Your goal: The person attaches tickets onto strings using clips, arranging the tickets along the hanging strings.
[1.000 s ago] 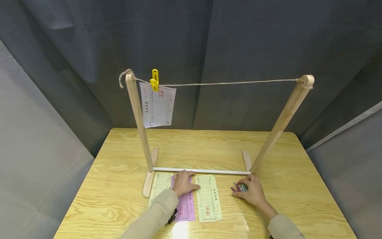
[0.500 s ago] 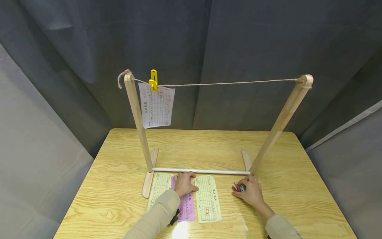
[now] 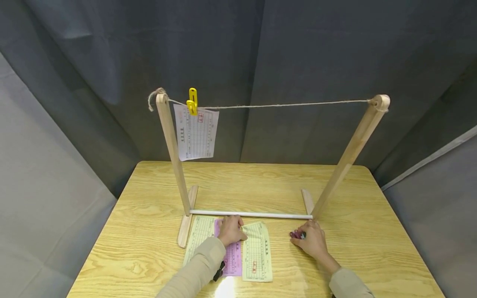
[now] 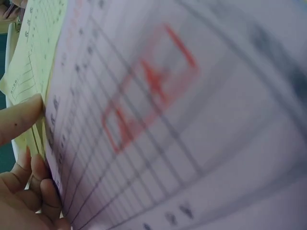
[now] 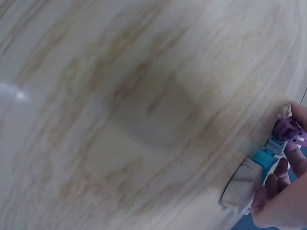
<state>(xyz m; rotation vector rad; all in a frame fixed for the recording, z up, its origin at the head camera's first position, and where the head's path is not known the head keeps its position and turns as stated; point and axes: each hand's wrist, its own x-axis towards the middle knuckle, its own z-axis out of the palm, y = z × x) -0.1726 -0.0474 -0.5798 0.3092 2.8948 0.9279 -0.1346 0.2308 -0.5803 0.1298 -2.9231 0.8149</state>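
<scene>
On the wooden table, my left hand [image 3: 232,231] lies over the top of a purple printed slip [image 3: 233,258]. Its thumb and fingers pinch the left edge of a pale yellow-green slip [image 3: 257,254], whose upper part is buckled. Another yellow-green slip [image 3: 201,229] lies partly under the purple one. My right hand [image 3: 314,240] pinches a purple clip [image 5: 289,130] near the stand's right foot. Close beside its fingers are a teal clip [image 5: 265,159] and a grey-blue clip [image 5: 275,145], partly hidden. In the left wrist view, the purple slip [image 4: 144,110] fills most of the picture, blurred.
A wooden stand has a left post [image 3: 173,153], a right post [image 3: 346,157] and a white bottom bar [image 3: 249,214]. String [image 3: 283,105] runs between the post tops. A yellow clip [image 3: 192,102] holds a white slip [image 3: 197,134] on it. Dark curtains [image 3: 316,62] hang behind.
The right yellow-green slip has shifted slightly left and buckled at its top by my left hand. My right hand's fingers have closed in on the purple clip.
</scene>
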